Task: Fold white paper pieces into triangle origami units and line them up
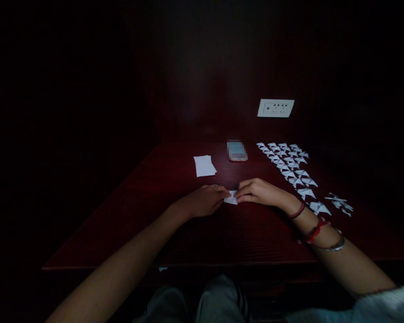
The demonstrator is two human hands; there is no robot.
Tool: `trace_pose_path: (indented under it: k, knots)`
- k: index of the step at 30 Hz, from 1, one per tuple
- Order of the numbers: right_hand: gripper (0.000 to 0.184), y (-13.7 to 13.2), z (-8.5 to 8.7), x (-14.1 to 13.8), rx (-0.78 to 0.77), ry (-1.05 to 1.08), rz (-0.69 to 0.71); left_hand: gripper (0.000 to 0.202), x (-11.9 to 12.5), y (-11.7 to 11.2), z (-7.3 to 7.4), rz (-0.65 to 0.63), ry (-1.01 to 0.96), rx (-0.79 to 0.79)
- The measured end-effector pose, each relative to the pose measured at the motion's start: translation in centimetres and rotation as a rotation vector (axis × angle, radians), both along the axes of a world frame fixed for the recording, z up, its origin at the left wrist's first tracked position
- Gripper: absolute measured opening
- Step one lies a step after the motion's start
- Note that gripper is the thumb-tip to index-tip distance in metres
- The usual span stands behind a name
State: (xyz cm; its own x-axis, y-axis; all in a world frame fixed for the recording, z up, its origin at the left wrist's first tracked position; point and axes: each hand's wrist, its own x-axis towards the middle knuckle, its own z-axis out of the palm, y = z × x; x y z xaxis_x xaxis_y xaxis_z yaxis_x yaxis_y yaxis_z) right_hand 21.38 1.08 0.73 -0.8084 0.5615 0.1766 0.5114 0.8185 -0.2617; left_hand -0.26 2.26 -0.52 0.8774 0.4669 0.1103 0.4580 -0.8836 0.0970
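A small white piece of paper (pixel 231 197) lies on the dark red table (pixel 175 233) between my two hands. My left hand (pixel 205 200) pinches its left edge with closed fingers; a ring shows on one finger. From the other side my right hand (pixel 261 192) pinches the paper's right edge. Bracelets, red and silver, circle my right wrist.
A stack of white paper slips (pixel 204 165) lies behind my left hand. A phone (pixel 237 150) rests at the table's back. Several folded white paper pieces (pixel 291 163) run in rows along the right side. A white wall socket (pixel 275 108) sits above them.
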Motion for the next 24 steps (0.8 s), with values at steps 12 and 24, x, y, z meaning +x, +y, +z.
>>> trace_pose_path:
  k: [12, 24]
  knots:
    - [0.023, -0.4, 0.3, -0.3, 0.062, -0.001, -0.041, 0.034, 0.0, 0.3, -0.2, -0.017, -0.023, -0.021]
    - [0.016, -0.4, -0.4, -1.3, 0.046, 0.089, -0.177, 0.034, -0.1, 0.2, 0.0, -0.030, -0.031, -0.027]
